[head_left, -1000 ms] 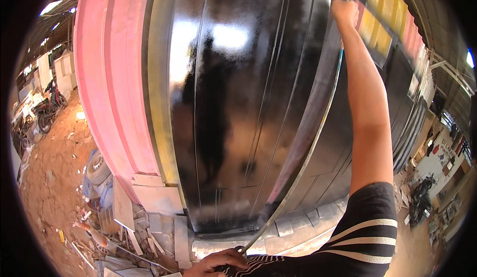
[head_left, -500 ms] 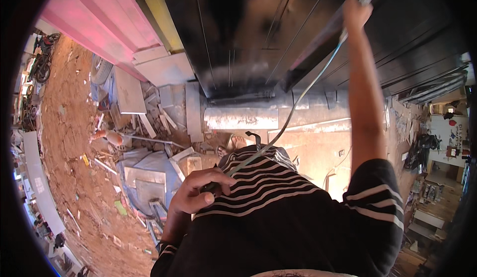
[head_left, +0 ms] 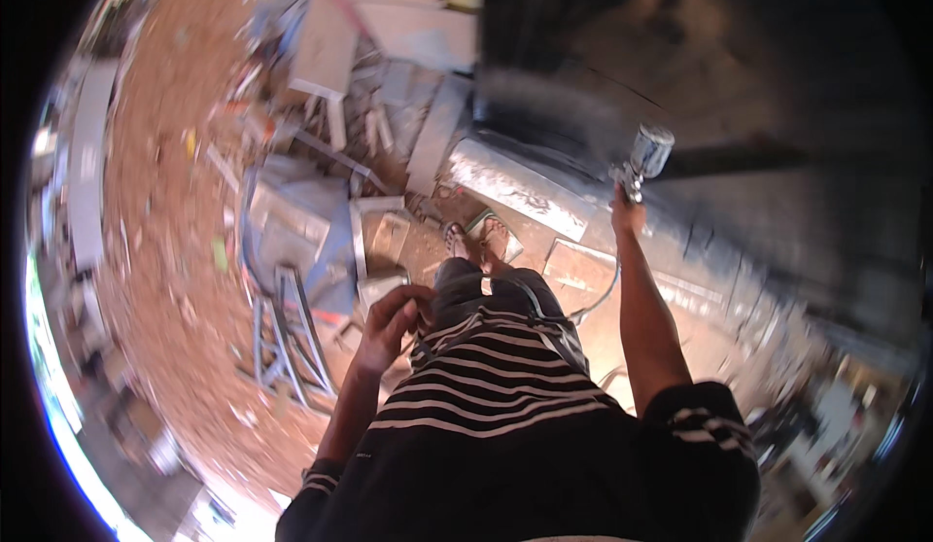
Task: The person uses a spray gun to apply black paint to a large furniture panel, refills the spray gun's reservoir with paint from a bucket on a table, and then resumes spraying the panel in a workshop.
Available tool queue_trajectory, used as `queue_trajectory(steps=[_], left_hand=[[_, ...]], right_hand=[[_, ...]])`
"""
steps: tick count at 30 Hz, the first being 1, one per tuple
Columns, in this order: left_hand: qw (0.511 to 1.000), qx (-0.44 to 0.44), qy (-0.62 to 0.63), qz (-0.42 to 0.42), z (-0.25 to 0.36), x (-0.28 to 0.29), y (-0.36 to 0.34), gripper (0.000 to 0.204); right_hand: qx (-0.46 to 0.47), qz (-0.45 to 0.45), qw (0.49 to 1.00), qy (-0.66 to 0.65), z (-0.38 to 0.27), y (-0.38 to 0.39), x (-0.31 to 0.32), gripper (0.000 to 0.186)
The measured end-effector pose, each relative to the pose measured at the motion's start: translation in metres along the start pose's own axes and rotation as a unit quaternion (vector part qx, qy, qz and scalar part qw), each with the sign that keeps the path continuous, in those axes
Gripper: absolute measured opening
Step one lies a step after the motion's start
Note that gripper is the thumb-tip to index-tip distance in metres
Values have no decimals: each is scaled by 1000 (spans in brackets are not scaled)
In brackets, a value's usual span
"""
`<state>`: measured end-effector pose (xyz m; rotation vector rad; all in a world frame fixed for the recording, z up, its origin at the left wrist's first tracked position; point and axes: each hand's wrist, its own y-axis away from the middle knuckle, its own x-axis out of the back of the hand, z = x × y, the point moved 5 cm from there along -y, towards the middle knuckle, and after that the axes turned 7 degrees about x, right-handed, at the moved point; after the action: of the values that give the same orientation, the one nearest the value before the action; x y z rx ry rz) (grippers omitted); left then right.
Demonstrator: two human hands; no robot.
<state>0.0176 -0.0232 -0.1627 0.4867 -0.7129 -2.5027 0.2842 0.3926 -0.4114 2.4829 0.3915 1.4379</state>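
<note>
1. We find the right hand (head_left: pixel 629 214) gripping the spray gun (head_left: pixel 642 161), fingers wrapped around its handle.
2. We place the spray gun in front of the black panel (head_left: pixel 758 66).
3. We observe the left hand (head_left: pixel 391 326) beside the shorts (head_left: pixel 501 299), fingers bent; we cannot tell whether they pinch anything.

A spray gun (head_left: pixel 649 156) is resting in the right hand (head_left: pixel 629 215), before the panel (head_left: pixel 719 66); boards (head_left: pixel 327 44) are lying left of the panel.

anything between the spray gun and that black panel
Nothing visible: the spray gun in the right hand has no object between it and the black panel; its hose hangs below the hand.
</note>
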Motion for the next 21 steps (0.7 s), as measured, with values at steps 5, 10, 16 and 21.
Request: queue_trajectory(steps=[5, 10, 16, 21], left_hand=[[966, 28, 58, 252, -138, 18, 16, 37], [881, 167, 142, 419, -277, 9, 109, 39], [801, 224, 198, 518, -435, -170, 161, 40], [725, 202, 217, 622, -563, -276, 178, 37]], right_hand=[[197, -146, 965, -97, -71, 27, -21, 41], [369, -288, 861, -201, -202, 135, -72, 35], [517, -432, 705, -220, -232, 205, -77, 46], [533, -531, 592, -287, -206, 341, -87, 50]])
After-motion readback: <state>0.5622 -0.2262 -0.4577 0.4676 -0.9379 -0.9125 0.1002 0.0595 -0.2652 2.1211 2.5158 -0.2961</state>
